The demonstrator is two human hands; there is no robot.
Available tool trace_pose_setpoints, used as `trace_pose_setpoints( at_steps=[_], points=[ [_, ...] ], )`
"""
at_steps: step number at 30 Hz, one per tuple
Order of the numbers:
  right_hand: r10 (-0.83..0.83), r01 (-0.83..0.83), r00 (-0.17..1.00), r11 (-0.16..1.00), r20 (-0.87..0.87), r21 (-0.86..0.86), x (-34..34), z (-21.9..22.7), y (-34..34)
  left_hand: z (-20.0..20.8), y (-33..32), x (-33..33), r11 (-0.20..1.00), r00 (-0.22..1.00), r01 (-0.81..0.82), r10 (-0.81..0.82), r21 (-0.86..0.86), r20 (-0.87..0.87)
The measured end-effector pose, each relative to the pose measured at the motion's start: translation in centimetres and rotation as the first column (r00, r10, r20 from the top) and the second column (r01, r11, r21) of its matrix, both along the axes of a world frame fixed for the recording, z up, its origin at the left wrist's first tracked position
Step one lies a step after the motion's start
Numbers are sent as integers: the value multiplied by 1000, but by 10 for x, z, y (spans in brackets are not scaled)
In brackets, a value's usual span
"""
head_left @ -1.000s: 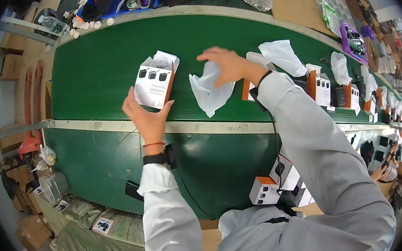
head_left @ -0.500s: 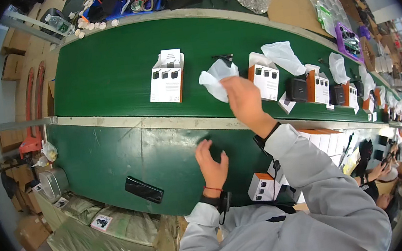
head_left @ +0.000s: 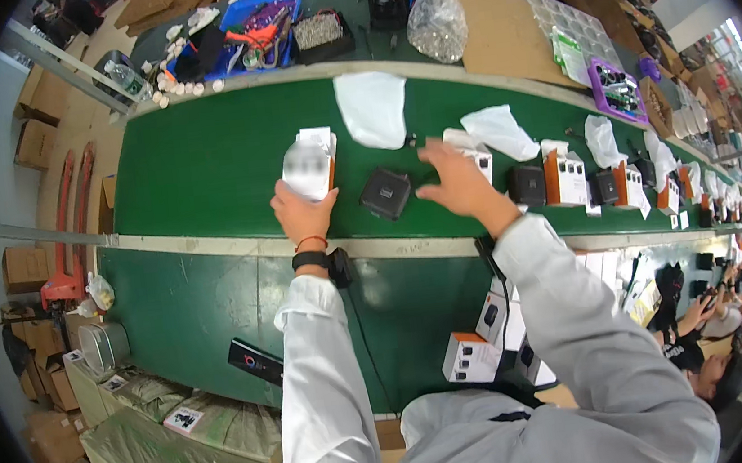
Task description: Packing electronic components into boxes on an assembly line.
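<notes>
While your left hand is gripping the white box left of the black device, your right hand is hovering spread wide, just right of that device.

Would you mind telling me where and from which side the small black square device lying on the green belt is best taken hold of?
Probably from above, pinching two opposite side edges. The small black square device lies flat on the green belt with its broad top face up, so only its low sides offer grip. The right hand, open beside it, is nearest; the left hand holds the white and orange carton.
</notes>
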State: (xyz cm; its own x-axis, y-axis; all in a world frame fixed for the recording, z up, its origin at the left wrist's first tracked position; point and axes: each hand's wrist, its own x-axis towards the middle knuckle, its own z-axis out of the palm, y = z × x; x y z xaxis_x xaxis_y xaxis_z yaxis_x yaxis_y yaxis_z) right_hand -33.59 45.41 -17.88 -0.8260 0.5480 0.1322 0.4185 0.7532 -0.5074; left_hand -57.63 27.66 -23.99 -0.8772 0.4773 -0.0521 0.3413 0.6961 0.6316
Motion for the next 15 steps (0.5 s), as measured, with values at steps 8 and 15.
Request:
trace_pose_setpoints(
  at_steps=[8, 15],
  points=[
    [-91, 33, 992, 855, -87, -518, 157, 99, -97, 53, -31, 12, 986, 912, 150, -164, -67, -377],
    [-107, 91, 994, 851, -1, -517, 211, 108, -146, 17, -34, 33, 993, 940, 114, -112, -13, -323]
  ],
)
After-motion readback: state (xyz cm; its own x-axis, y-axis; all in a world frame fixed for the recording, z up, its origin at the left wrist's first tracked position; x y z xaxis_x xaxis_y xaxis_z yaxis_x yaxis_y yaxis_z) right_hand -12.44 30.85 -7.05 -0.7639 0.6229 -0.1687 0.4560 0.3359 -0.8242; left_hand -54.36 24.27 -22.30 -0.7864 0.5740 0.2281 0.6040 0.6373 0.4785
